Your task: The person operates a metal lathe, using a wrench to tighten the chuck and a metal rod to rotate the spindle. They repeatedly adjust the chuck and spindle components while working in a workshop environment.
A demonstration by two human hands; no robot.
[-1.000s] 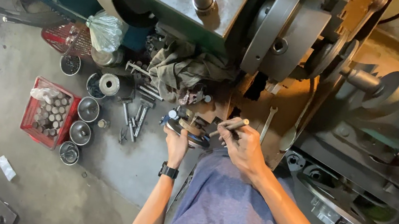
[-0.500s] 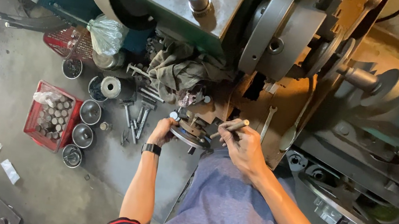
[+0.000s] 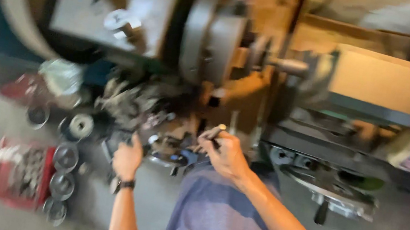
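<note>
Left hand (image 3: 127, 158) grips the round metal part (image 3: 167, 157); right hand (image 3: 225, 153) pinches a marker (image 3: 215, 131). Part looks heavy, rigid: hold its rim.

Bare forearms, one wristwatch, blue-grey cloth

The left hand (image 3: 127, 158) has a dark-strapped wristwatch (image 3: 122, 185) just behind it; both forearms are uncovered. The right hand (image 3: 226, 154) wears nothing. Blue-grey fabric clothing (image 3: 223, 223) lies between the arms, blurred.
</note>
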